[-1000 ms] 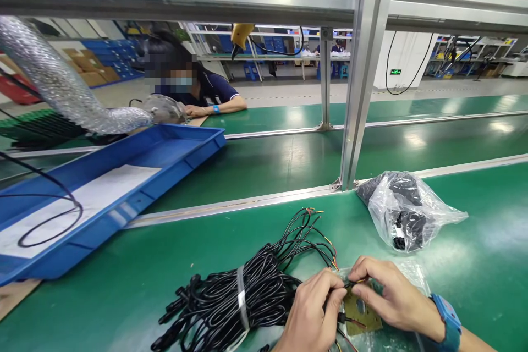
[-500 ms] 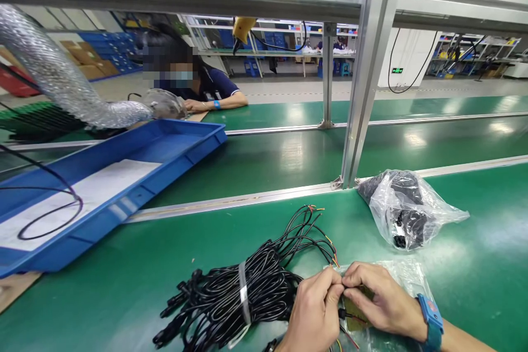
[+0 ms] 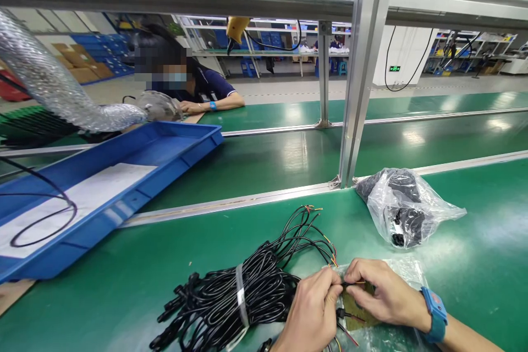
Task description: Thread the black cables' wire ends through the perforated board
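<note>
A bundle of black cables (image 3: pixel 231 300), tied with a clear band, lies on the green bench in front of me, its stripped wire ends fanning up toward the right. My left hand (image 3: pixel 311 313) and my right hand (image 3: pixel 377 291) meet fingertip to fingertip, both pinching a thin black wire (image 3: pixel 350 285) over a small brownish circuit board (image 3: pixel 357 305). The board rests on a clear plastic bag. A blue band sits on my right wrist.
A clear bag of black parts (image 3: pixel 402 209) lies at the right. A blue tray (image 3: pixel 107 187) with a white sheet and a cable loop stands tilted at left, under a silver flexible duct (image 3: pixel 53 91). An aluminium post (image 3: pixel 358 88) rises mid-bench. Another person (image 3: pixel 193 88) works across the conveyor.
My hands stay together on the wire, with only small finger shifts. The view has drifted slightly.
</note>
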Motion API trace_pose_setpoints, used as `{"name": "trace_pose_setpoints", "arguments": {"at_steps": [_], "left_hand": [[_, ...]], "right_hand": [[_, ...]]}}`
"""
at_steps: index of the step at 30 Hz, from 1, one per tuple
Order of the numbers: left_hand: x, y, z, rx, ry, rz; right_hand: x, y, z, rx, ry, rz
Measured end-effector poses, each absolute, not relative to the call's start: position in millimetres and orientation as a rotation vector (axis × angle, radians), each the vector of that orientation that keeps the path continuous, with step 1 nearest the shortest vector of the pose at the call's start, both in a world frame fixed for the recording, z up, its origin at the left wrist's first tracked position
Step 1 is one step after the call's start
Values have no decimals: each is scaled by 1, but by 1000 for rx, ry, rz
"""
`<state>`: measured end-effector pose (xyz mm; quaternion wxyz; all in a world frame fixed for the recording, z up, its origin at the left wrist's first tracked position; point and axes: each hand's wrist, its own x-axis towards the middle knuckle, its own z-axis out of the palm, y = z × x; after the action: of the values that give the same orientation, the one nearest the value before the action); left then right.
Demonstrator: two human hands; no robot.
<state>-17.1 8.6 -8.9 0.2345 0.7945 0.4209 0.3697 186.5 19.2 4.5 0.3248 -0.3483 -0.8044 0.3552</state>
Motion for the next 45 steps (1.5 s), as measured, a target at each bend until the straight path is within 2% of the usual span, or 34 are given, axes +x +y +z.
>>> {"name": "trace_pose_setpoints", "arguments": {"at_steps": [7,19,45], "left_hand": [[-13,5,-6,2153,1132,1057],[-18,4,-7,2165,1114,1006],[-17,7,-9,2047,1169,895]], "right_hand": [[182,18,9,-883,-2127,872],[187,18,10,-938,-2141,1002],[182,21,-2,-842,-2201,884]]}}
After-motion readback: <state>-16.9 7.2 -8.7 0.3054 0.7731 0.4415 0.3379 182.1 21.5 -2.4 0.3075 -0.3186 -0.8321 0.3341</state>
